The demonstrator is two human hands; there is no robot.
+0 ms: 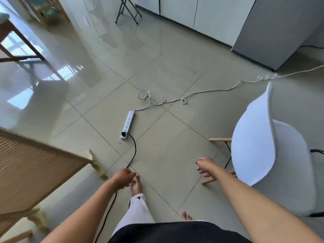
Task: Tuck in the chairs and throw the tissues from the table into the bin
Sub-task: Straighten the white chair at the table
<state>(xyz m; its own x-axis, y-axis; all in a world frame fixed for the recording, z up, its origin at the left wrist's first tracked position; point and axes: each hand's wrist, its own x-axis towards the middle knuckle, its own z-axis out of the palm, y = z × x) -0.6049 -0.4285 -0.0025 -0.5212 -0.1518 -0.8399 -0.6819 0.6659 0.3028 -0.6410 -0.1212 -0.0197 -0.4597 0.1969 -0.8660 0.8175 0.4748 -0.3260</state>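
White chair (254, 148), blk cable (134, 151), wht strip (128, 124)

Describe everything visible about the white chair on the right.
The white chair stands upright on the tiled floor at the right of the view, its back turned toward the camera. It has a smooth, curved white shell, plastic by the look of it, on light wooden legs braced by thin dark rods. Part of the seat runs out of frame. The right hand hangs close beside it, apparently not touching. No table edge shows beside it, so it looks not yet tucked in.
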